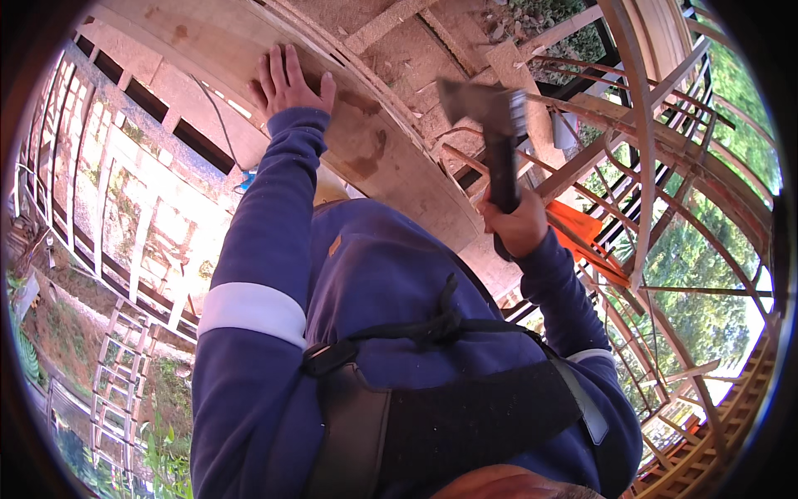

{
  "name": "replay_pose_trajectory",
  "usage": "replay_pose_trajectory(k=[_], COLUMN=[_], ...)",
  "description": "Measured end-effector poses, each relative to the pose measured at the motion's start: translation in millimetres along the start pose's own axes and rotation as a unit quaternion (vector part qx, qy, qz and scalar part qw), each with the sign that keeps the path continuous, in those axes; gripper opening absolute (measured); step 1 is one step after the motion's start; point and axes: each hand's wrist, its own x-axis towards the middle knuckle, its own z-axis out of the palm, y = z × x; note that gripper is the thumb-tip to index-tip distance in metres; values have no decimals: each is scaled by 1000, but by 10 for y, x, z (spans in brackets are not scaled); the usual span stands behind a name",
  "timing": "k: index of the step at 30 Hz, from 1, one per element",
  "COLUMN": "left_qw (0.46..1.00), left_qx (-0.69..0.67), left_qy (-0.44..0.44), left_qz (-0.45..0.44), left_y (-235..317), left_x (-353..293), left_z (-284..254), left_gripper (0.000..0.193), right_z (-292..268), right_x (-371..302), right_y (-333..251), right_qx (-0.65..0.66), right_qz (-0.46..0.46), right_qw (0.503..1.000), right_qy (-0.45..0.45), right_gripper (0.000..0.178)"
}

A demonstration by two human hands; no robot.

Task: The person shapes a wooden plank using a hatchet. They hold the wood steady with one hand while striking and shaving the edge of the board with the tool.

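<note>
My left hand (289, 83) lies flat on a wide wooden board (249, 41), its fingers spread. Dark damp-looking stains mark the board to the right of that hand. In my right hand (519, 223) a hatchet (482, 108) is held upright by its black handle. Its dark head flares toward the left and has a shiny metal end on the right, slightly blurred. The hatchet head is over the dusty boards beyond the wide board, and I cannot tell whether it touches anything.
Curved wooden ribs and thin rods (648, 150) stand at the right. Beside my right forearm is an orange piece (578, 229). A dark cord (218, 112) runs left of my left arm. Gaps open between planks at the left, and a slatted wooden frame (120, 374) stands lower left.
</note>
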Motion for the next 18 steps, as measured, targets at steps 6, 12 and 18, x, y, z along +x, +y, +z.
replay_pose_trajectory(k=[6, 12, 18], left_qw=[1000, 1000, 1000], left_qx=[27, 28, 22], left_qy=[5, -1, -9], left_qz=[7, -1, 3], left_y=[-18, 35, 24], left_x=[13, -3, -11], left_z=[23, -37, -13], left_gripper=[82, 82, 82], right_z=[186, 141, -25], right_x=[-95, 137, 219], right_y=[-662, 1238, 1151], right_qx=[250, -345, 46], right_qz=[-429, 26, 236], right_qw=[860, 938, 967], right_qy=[115, -23, -80], right_gripper=[6, 24, 13])
